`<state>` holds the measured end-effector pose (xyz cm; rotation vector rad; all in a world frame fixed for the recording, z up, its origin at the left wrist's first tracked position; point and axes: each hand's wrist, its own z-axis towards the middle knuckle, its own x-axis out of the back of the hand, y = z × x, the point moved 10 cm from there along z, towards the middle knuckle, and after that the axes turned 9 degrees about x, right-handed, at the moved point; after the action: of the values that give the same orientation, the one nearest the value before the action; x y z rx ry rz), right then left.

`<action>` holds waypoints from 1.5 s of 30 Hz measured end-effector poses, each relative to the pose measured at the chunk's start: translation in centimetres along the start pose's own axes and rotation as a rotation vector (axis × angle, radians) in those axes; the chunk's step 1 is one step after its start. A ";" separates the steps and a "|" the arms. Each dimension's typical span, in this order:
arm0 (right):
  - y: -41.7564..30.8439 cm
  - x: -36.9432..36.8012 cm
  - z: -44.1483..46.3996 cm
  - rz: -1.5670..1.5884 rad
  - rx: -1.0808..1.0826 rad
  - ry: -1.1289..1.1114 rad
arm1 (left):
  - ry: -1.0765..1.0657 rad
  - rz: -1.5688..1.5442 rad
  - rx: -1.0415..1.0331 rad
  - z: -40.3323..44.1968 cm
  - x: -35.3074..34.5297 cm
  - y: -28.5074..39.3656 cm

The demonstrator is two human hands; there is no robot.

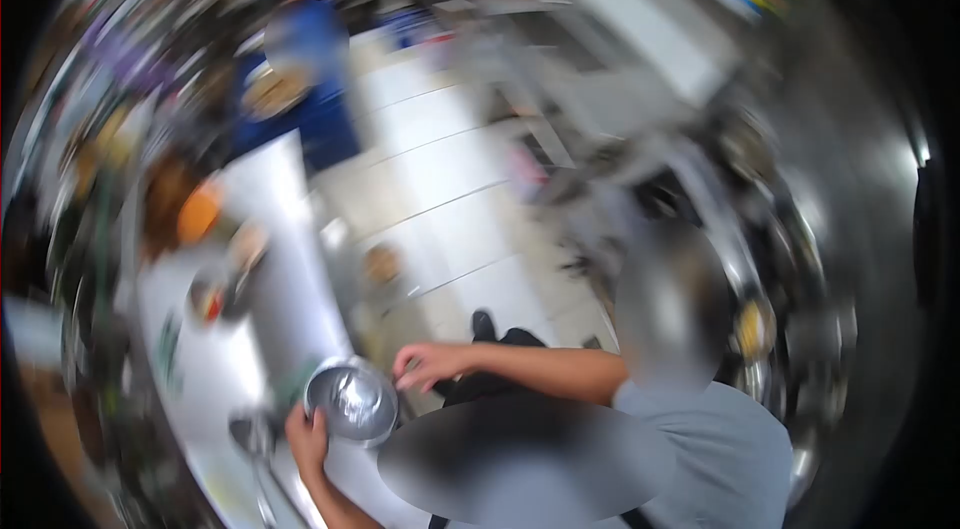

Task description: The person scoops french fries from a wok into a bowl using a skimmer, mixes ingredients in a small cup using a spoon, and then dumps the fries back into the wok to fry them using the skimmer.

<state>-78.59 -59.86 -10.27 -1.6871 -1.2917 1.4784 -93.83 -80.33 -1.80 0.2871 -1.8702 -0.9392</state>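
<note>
Now | shiny round metal bowl (pixel 355 401) | left hand (pixel 308 441) pinching it | right hand (pixel 430 366): grip unclear

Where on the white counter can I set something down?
The white counter looks bare between the dark bowl and the counter's floor-side edge, though blur may hide small things. It's crowded around the orange item, and at the near end, where the left hand holds the metal bowl beside a ladle-like utensil.
</note>
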 end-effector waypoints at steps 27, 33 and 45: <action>33.5 0.0 -89.4 0.757 0.754 1.955 | -1.600 0.205 0.207 -53.5 -90.9 41.6; 35.2 -4.1 -91.4 0.805 0.803 2.136 | -1.367 -0.026 0.323 -58.0 -99.9 40.3; 25.8 6.4 -92.1 0.491 0.772 1.670 | -1.093 -0.336 0.126 -36.2 -78.3 33.5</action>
<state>16.36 -47.12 -12.65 -1.7831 0.5343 0.2009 -18.21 -31.13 -22.30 0.1664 -2.9459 -1.3606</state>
